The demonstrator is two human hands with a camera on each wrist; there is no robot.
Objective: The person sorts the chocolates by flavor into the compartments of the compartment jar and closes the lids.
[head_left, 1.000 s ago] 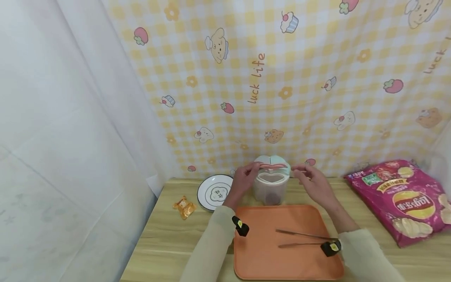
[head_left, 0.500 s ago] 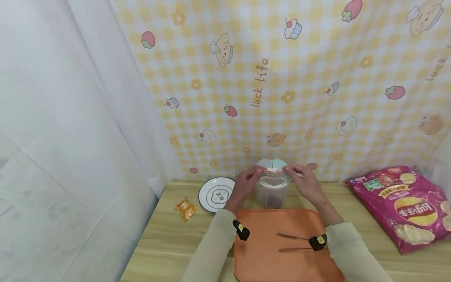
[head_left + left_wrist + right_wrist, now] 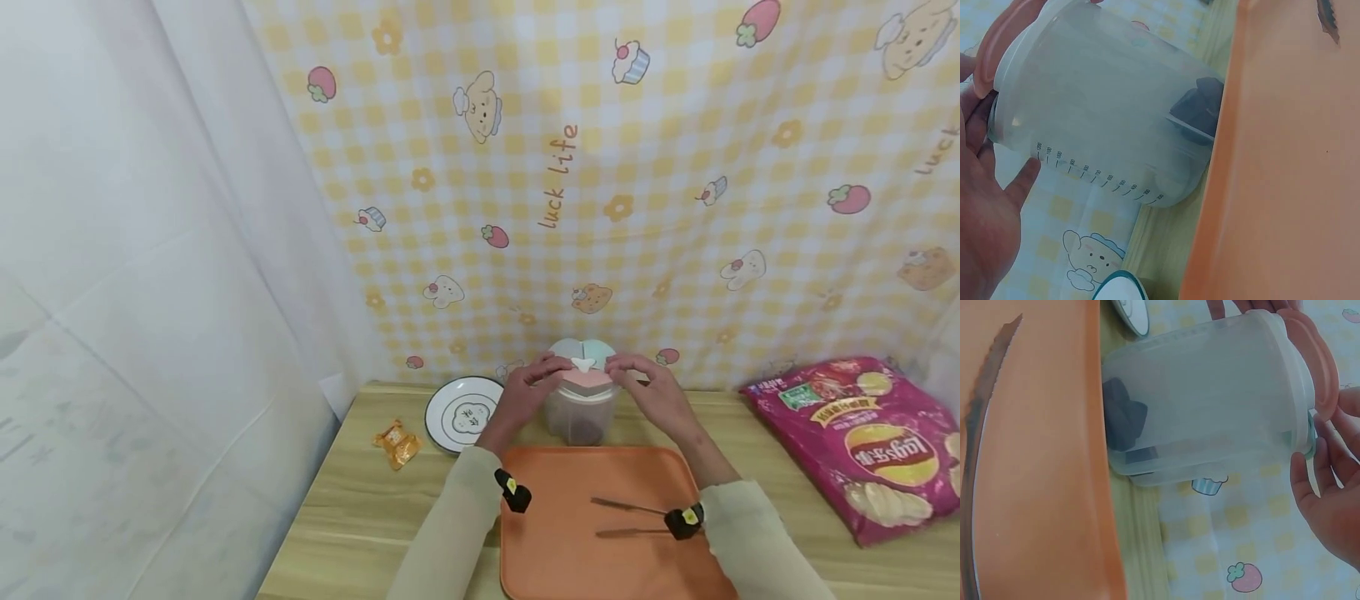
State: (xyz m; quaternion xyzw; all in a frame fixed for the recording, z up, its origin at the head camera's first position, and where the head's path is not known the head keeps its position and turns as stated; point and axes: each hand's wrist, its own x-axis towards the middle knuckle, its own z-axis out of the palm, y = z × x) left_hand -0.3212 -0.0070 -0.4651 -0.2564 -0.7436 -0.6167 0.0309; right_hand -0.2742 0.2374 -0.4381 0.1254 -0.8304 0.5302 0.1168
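Observation:
A clear plastic storage container [image 3: 581, 417] with a segmented lid stands behind the orange tray. Its pink lid flap [image 3: 587, 380] lies low over the front of the opening; the grey and mint flaps sit behind it. My left hand [image 3: 523, 395] holds the pink flap at its left edge, thumb on the flap and fingers around the rim. At the opposite edge, my right hand [image 3: 657, 395] has its thumb on the flap [image 3: 1317, 356], other fingers spread along the container's side. Dark wrapped pieces [image 3: 1124, 415] lie at the container's bottom.
The orange tray [image 3: 570, 550] in front bears two thin metal strips [image 3: 630, 506] with serrated ends, partly behind the right wrist. A white plate [image 3: 442, 417] and an orange-wrapped snack [image 3: 397, 443] lie left. A magenta chip bag [image 3: 825, 442] lies right; a patterned cloth [image 3: 555, 250] hangs behind.
The pink flap has swung down from upright over the heart-shaped opening. My right hand has come in from beside the container to the flap's right edge; my left hand has stayed at its left edge.

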